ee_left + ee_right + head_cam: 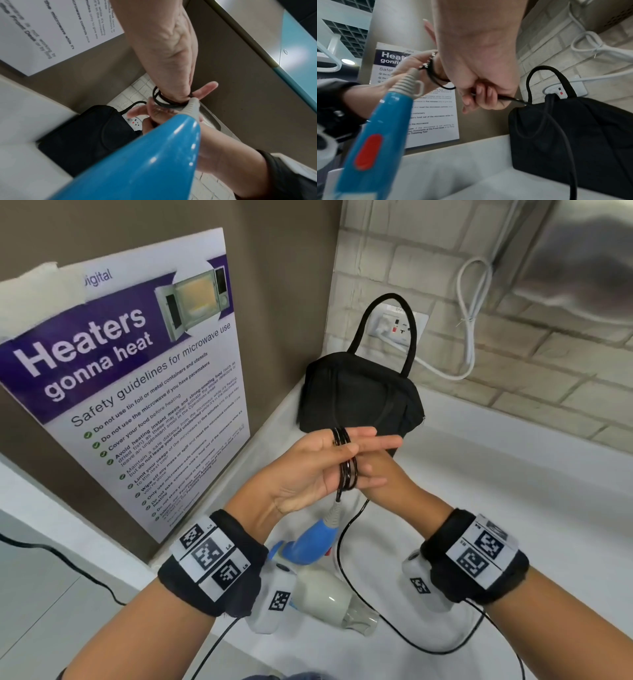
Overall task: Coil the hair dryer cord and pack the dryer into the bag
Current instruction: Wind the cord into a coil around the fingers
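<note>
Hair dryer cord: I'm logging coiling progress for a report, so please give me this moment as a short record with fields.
cord: thin black cord, several loops wound round the straight fingers of the left hand
feeding grip: right hand, fingers curled round the loose run of cord
loose cord: trails over the white counter; plug not visible
dryer: blue-handled white hair dryer, hanging below the left hand over the counter
bag: black fabric bag with loop handles, standing in the corner; dryer not yet inside

Blue/white dryer (308, 570) hangs by black cord (346, 463), coiled; black bag (359, 395) upright behind.
</note>
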Tool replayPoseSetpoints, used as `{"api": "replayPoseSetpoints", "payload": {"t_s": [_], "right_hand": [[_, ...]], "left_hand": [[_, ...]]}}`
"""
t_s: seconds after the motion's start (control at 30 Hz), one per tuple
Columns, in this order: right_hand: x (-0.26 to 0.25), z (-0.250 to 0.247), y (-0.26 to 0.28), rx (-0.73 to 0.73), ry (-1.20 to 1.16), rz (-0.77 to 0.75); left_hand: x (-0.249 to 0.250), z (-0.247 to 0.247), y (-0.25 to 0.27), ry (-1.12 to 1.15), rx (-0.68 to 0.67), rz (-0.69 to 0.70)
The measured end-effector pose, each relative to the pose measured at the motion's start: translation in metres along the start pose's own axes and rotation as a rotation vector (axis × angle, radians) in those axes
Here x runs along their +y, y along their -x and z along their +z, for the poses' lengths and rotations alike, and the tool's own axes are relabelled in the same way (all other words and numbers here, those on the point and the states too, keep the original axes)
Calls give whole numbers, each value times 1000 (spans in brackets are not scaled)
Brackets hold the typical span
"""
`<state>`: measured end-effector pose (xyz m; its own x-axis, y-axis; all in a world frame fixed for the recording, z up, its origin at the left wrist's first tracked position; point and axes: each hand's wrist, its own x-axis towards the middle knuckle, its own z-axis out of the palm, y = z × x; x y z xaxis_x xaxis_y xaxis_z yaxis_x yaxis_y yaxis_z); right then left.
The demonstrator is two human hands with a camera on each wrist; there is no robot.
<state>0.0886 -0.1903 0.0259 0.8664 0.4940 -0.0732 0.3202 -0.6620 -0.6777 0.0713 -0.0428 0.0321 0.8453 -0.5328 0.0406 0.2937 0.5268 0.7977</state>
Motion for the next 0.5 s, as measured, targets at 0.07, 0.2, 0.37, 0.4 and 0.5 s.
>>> {"api": "replayPoseSetpoints", "payload": {"t_s": [0.07,0.2,0.37,0.4,0.5], "right_hand": [[5,11,-4,-23,100,-30],[9,21,6,-85,314,-61],[7,13,29,-31,323,-103],[4,10,32,-27,340,-100],[-5,1,40,-48,361,-83]], "left_hand": [[0,-1,-3,29,53,27],[4,-7,-7,35,154,74],[7,-16,-10,-33,270,112],[7,-17,-12,-42,298,116],[6,-18,-14,-97,370,121]]}}
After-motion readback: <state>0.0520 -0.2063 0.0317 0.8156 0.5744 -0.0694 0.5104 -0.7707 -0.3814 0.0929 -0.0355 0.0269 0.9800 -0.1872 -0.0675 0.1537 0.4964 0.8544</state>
